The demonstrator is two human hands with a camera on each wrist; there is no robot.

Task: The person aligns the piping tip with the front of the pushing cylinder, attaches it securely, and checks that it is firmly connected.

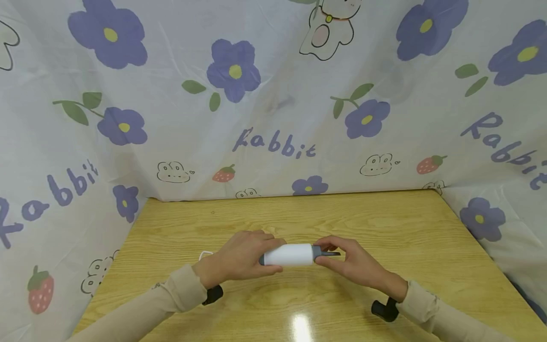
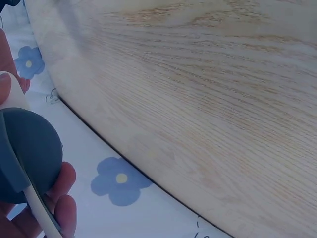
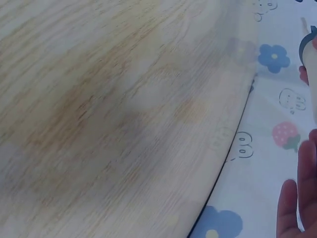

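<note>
A white cylindrical bottle with dark grey ends lies sideways between the two hands, over the middle of the wooden table. My left hand grips its left part, thumb and fingers on either side. In the left wrist view, its rounded grey end shows large, with a white strap running off it. My right hand pinches the opposite grey end, where a thin dark strip sticks out between thumb and fingers. In the right wrist view, the bottle is cut by the frame edge.
The wooden table reaches back to a patterned cloth hung behind it and at both sides. A white loop shows just behind the left hand. Black wrist mounts hang below the wrists.
</note>
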